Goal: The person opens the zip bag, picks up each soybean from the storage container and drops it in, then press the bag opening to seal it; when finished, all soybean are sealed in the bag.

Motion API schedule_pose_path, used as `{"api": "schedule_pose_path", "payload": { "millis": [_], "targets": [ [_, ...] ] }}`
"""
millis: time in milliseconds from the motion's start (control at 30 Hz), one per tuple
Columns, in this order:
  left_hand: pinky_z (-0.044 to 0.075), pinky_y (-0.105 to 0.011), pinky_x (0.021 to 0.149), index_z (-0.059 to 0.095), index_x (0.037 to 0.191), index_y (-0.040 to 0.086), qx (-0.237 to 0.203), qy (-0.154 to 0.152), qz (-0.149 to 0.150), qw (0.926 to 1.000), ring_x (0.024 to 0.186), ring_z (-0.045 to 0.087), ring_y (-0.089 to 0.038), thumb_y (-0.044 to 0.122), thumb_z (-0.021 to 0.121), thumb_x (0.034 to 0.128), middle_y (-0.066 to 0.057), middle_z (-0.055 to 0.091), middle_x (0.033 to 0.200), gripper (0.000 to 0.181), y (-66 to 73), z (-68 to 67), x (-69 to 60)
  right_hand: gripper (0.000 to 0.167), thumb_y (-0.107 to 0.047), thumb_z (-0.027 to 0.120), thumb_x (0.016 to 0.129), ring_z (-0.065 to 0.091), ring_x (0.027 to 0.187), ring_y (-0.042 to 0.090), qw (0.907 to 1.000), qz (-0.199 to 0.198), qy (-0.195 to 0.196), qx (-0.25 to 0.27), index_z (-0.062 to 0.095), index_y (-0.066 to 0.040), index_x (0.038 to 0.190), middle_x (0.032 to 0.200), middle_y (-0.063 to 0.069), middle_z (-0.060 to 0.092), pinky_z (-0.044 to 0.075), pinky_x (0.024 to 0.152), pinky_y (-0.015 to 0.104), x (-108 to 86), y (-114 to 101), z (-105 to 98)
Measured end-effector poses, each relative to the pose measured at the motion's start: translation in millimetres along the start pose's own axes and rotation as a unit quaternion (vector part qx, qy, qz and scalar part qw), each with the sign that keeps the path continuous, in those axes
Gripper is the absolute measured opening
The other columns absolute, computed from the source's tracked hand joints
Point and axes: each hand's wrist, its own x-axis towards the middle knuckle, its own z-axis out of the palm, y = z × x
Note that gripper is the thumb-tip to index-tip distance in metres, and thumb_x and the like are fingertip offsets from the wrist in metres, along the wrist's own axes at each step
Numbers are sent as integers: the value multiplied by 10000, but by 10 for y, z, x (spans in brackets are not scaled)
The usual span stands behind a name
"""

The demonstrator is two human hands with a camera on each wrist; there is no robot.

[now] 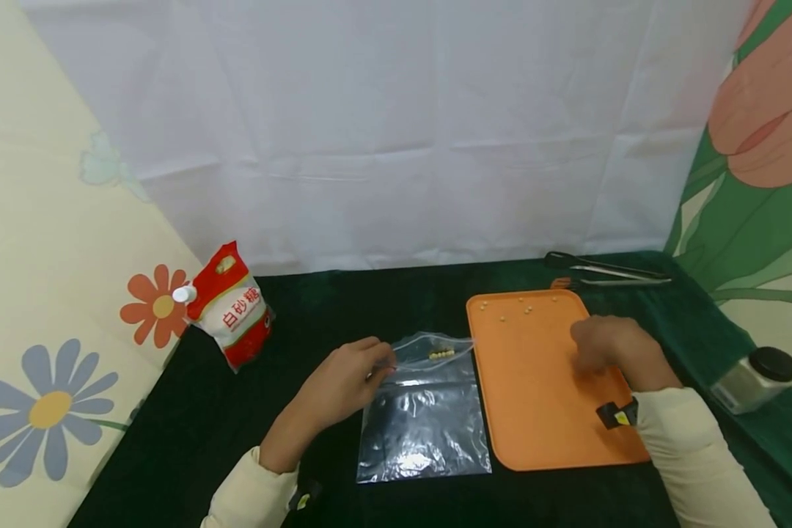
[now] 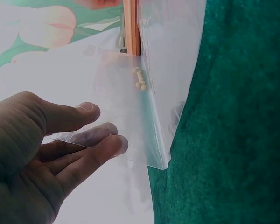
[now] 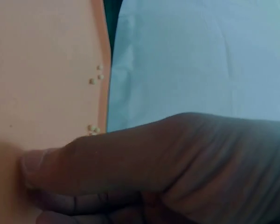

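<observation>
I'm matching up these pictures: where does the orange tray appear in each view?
Head: orange tray, right of centre, in the lower half.
Left wrist: just a narrow strip, top centre.
Right wrist: along the left side.
Shared landmark: the green cloth.

orange tray (image 1: 534, 411), pale yellow beads (image 1: 442, 354), dark green worktop (image 1: 363, 301). the packet (image 1: 237, 312) is red and white, the cream backdrop (image 1: 49, 242) flowered.

soft light, glare on clear bag (image 1: 417, 440) — right grip (image 1: 614, 350) blurred, right wrist view dim
</observation>
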Motion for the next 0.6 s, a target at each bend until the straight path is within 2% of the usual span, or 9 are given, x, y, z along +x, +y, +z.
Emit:
{"api": "schedule_pose_path", "payload": {
  "millis": [133,200,267,333,400,467,533,600],
  "targets": [
    [492,-181,587,707,1062,161,-13,-5,-14,10000,703,548,0,111,745,904,97,627,967,170,-1,-12,-3,84,-143,579,939,474,690,266,10000,29,18,4,548,-65,931,799,96,503,387,612,360,51,1,35],
    [493,-181,589,706,1062,162,-40,-23,-33,10000,705,549,-1,111,744,904,96,627,971,170,3,-15,-3,79,-133,584,933,436,650,238,9999,-92,48,118,546,-73,900,757,72,472,358,587,343,78,16,41],
    [494,-181,592,705,1063,161,-60,-56,-59,9999,710,550,-1,108,741,906,96,629,976,170,7,-15,-3,105,-133,599,932,409,610,191,9985,-420,183,305,566,-92,841,711,28,453,336,559,315,107,33,39],
    [495,-180,599,705,1064,162,-75,-78,-79,9999,716,552,1,106,740,905,97,631,982,172,8,-13,-2,125,-142,607,954,409,606,147,9931,-978,395,519,594,-125,830,704,-19,464,343,557,293,145,52,35],
    [496,-178,602,706,1065,163,-71,-87,-89,9999,717,554,4,111,739,907,98,632,983,170,7,-9,-1,136,-177,624,979,443,623,116,9826,-1574,641,745,638,-155,846,718,-57,508,382,564,283,178,42,25],
    [496,-178,603,707,1067,162,-59,-87,-84,9999,716,554,4,116,738,910,99,633,985,167,5,-7,0,92,-225,616,1011,512,697,111,9672,-2159,940,956,666,-186,945,806,-76,576,448,620,292,201,8,14],
    [496,-176,608,707,1068,162,-54,-81,-87,9999,721,556,7,119,739,910,101,632,983,167,4,-7,-1,81,-259,617,1015,533,725,110,9476,-2653,1288,1229,668,-205,984,845,-92,601,474,641,291,219,-61,8],
    [497,-176,610,706,1068,163,-60,-83,-91,9999,725,557,8,117,739,908,103,629,980,170,3,-9,-2,74,-279,621,1012,541,728,114,9223,-3117,1675,1557,667,-222,1012,865,-99,616,484,640,292,238,-156,10]
  ]
}}
